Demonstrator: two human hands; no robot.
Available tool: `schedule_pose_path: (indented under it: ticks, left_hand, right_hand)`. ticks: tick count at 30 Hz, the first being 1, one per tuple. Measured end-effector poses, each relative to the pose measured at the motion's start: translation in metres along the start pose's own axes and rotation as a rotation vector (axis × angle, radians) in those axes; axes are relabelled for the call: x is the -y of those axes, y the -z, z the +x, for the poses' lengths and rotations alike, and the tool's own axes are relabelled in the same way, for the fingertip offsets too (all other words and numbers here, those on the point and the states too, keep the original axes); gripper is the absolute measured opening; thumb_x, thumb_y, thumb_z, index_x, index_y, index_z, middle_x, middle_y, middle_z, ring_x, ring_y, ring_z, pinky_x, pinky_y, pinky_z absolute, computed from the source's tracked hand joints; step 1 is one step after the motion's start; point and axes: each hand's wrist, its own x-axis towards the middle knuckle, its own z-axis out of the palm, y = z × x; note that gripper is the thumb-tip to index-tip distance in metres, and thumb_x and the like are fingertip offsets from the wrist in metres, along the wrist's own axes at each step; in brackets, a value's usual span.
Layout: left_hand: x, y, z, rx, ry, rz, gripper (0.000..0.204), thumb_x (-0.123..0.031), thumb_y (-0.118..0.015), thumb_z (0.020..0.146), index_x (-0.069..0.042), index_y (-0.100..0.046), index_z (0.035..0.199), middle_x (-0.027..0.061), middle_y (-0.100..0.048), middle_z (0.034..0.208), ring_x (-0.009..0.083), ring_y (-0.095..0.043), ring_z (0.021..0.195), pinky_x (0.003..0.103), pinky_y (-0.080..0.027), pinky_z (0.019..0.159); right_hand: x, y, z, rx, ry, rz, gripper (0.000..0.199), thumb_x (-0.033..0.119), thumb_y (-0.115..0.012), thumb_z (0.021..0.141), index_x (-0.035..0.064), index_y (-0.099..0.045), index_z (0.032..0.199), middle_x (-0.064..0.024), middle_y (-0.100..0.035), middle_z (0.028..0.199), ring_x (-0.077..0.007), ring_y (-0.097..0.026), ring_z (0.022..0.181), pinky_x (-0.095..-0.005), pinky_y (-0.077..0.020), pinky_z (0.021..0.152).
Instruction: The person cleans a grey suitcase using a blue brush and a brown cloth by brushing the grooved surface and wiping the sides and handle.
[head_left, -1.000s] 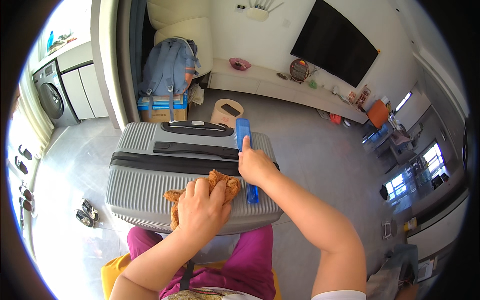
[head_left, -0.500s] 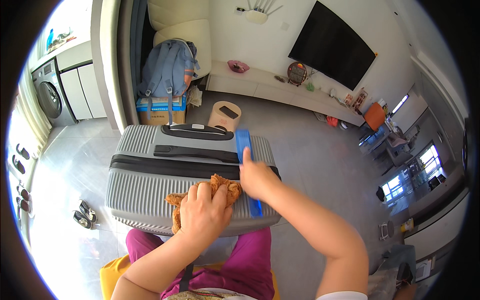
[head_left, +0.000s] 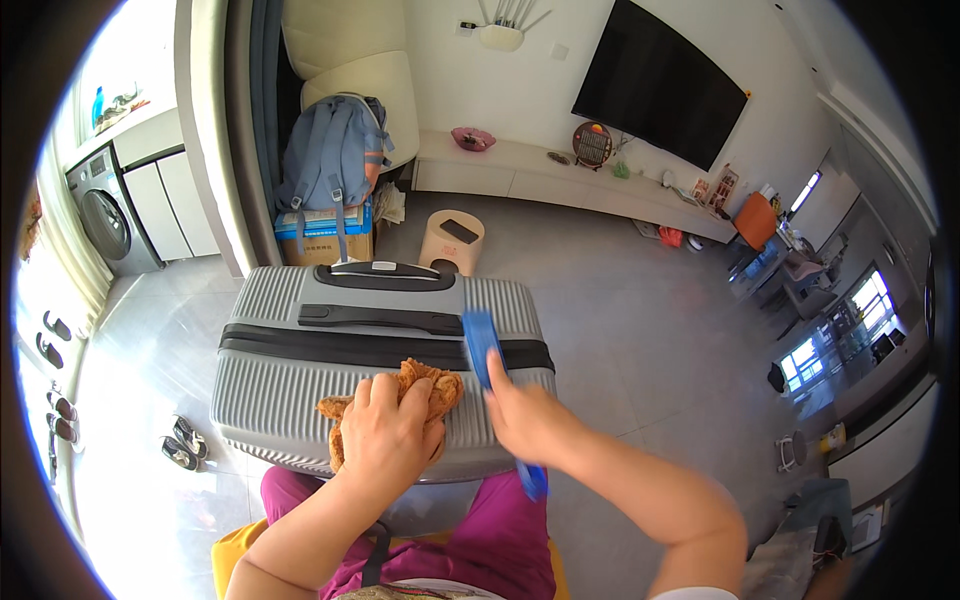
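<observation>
We are pressing a soft cloth [head_left: 400,392] under our left hand [head_left: 385,432] on the rigid, ribbed suitcase [head_left: 300,400], our right hand [head_left: 528,420] gripping its blue strap [head_left: 482,345].

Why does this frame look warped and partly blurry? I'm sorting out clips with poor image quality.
Head view: fisheye lens bends the suitcase edges and walls, with a black rim around the circle; the window side at left is blown out by daylight; the right hand and blue strap are motion-blurred, while the left hand on the brown cloth stays sharp.
</observation>
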Motion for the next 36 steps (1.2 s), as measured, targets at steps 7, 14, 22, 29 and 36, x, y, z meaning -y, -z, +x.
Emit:
schedule_pose_path:
  ticks: [7,14,22,29,36]
  left_hand:
    - [-0.001,0.006,-0.001,0.019,-0.056,0.053,0.047,-0.018,-0.076,0.067,-0.007,-0.064,0.110,0.0128,-0.051,0.093,0.0322,-0.053,0.082,0.042,-0.050,0.064]
    - [0.004,0.022,0.008,0.084,-0.032,-0.119,0.040,-0.012,-0.072,0.065,-0.004,-0.068,0.103,0.0134,-0.054,0.090,0.0316,-0.059,0.080,0.040,-0.051,0.067]
    - [-0.005,0.008,0.080,-0.021,-0.205,-0.052,0.030,-0.014,-0.070,0.071,-0.008,-0.068,0.100,0.0111,-0.055,0.092,0.0324,-0.059,0.085,0.041,-0.052,0.071]
    - [0.009,-0.055,0.136,0.410,-0.694,0.439,0.017,-0.020,-0.065,0.078,-0.011,-0.070,0.091,0.0022,-0.062,0.092,0.0217,-0.060,0.092,0.034,-0.051,0.073]
    - [-0.005,-0.030,0.169,0.729,-0.684,0.353,0.020,-0.022,-0.067,0.076,-0.009,-0.074,0.091,0.0026,-0.065,0.100,0.0217,-0.061,0.097,0.036,-0.053,0.076]
  right_hand:
    - [-0.049,0.019,-0.075,-0.147,-0.031,0.537,0.058,0.022,-0.048,0.102,0.0001,-0.025,0.151,-0.0067,-0.053,0.064,-0.0147,-0.053,0.052,-0.0326,-0.0479,0.057]
    - [-0.074,-0.025,-0.046,-0.338,0.034,0.929,0.062,0.021,-0.052,0.101,0.0017,-0.024,0.152,-0.0006,-0.055,0.063,-0.0074,-0.051,0.052,-0.0255,-0.0450,0.051]
    - [-0.072,-0.037,-0.027,-0.506,0.032,1.165,0.075,0.014,-0.063,0.093,0.0031,-0.020,0.153,-0.0006,-0.055,0.061,-0.0054,-0.049,0.050,-0.0238,-0.0419,0.047]
    - [-0.070,-0.055,-0.009,-0.730,0.041,0.957,0.072,0.018,-0.066,0.091,0.0003,-0.028,0.150,0.0033,-0.045,0.055,-0.0048,-0.039,0.047,-0.0243,-0.0328,0.045]
    - [-0.062,-0.063,-0.033,-0.610,0.089,0.907,0.073,0.019,-0.066,0.089,-0.0057,-0.029,0.147,0.0024,-0.042,0.054,-0.0078,-0.037,0.045,-0.0259,-0.0314,0.046]
